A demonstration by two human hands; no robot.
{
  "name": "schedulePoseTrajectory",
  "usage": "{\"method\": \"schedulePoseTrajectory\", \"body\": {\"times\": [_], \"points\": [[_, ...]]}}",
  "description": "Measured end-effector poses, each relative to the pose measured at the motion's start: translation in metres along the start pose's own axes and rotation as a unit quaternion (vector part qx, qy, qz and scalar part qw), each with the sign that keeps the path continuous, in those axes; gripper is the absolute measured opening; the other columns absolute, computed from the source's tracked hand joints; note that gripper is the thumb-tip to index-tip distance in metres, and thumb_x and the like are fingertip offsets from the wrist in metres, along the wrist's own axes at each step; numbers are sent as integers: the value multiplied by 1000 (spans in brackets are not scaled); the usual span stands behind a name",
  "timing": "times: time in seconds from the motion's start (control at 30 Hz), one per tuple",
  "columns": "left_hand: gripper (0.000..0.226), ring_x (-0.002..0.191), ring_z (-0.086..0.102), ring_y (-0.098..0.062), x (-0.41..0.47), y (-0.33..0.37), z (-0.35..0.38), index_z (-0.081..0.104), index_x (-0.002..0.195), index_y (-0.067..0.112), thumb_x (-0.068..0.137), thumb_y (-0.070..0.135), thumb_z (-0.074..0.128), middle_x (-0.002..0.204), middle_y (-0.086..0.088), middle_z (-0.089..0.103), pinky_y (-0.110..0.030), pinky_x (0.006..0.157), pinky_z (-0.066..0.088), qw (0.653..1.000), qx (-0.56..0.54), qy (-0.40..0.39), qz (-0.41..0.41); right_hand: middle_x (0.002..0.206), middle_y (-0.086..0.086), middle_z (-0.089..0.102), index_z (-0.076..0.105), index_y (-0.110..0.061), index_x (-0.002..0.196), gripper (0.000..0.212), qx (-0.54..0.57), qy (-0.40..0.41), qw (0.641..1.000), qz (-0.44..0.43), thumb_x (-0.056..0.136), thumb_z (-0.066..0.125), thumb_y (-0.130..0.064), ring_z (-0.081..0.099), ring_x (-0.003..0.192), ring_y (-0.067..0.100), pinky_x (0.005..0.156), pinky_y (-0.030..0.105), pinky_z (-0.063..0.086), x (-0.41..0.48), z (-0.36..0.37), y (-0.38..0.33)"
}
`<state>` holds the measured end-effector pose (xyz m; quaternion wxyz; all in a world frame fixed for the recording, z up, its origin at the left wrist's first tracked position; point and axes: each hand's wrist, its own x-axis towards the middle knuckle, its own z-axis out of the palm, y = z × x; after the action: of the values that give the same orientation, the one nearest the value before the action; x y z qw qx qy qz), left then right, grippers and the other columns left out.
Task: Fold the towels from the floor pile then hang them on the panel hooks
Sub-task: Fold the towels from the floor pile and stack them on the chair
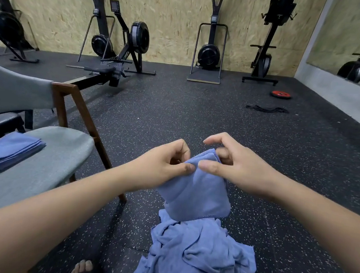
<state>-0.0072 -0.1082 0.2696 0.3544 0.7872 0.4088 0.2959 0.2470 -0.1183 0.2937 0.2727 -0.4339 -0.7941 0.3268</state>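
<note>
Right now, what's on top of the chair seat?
A stack of folded blue towels lies on the chair seat. Anything beneath the stack is hidden.

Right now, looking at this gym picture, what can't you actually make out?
Head view only:
- Panel hooks: nowhere in frame.
- Floor pile: cut off by the bottom edge and crumpled, so the towel count is unclear.
- Folded towels on the chair: the left edge crops them.
- Held towel: its top edge is hidden by the left hand and right hand pinching it.
- Far-left machine: blurred and cropped.
</note>
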Motion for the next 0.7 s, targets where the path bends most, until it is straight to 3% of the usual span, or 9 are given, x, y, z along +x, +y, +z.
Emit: {"method": "schedulePoseTrajectory", "body": {"times": [0.07,0.13,0.23,0.27,0.33,0.43,0.57,0.63,0.7], "points": [[19,75,55,-12,-1,3,-1,59,100,23,101,33,75,87,8,67,-32,71,46,999,26,5,39,105,-5,81,58,-34,125,58,23,-2,999,22,81,80,-65,76,101,20,94,52,58,1,2,5],[25,76,60,-15,-1,5,-2,60,109,26,97,38,79,87,8,69,-36,75,50,997,43,17,61,102,2,82,67,-24,112,33,47,10,999,20,91,82,-45,74,93,18,91,55,57,4,2,12],[54,70,54,-11,-3,8,-9,58,127,37,85,45,89,80,6,66,-31,72,47,994,109,-1,26,96,10,80,68,-17,102,12,86,37,996,2,100,76,-25,67,85,14,80,45,53,8,-3,18],[56,72,56,-13,-3,9,-13,59,127,39,81,46,91,81,5,67,-32,73,48,989,148,-13,4,96,10,78,67,-16,102,12,90,46,995,-4,101,75,-25,66,85,13,80,42,52,8,-6,18],[40,72,61,-11,-3,5,-23,67,110,35,79,44,92,81,10,69,-34,72,50,979,199,-22,-33,93,4,75,65,-16,102,10,82,67,994,-18,104,71,-25,64,85,11,78,39,49,9,-10,19],[22,68,54,-12,-3,-2,-36,69,91,19,88,32,87,73,6,62,-33,67,42,995,77,23,-66,94,7,71,62,-23,103,8,47,110,992,-35,107,65,-28,59,83,12,77,41,47,10,-15,24],[17,91,68,-18,-4,3,-32,70,107,3,95,13,78,97,-11,74,-34,78,55,965,-221,126,-65,94,12,70,60,-27,104,7,48,139,988,-36,106,66,-30,57,80,15,76,41,46,11,-15,23],[26,96,67,-20,-3,2,-26,69,115,0,97,16,78,110,-23,74,-40,83,51,965,-217,140,-55,88,3,70,63,-30,105,12,29,122,992,-27,101,73,-34,59,79,13,76,40,47,11,-15,21],[23,96,65,-18,-4,4,-21,70,112,5,97,20,79,112,-25,73,-42,85,50,981,-152,119,-23,83,-4,68,66,-34,106,19,-21,94,995,-7,94,80,-41,58,76,9,75,39,48,10,-12,17]]}}
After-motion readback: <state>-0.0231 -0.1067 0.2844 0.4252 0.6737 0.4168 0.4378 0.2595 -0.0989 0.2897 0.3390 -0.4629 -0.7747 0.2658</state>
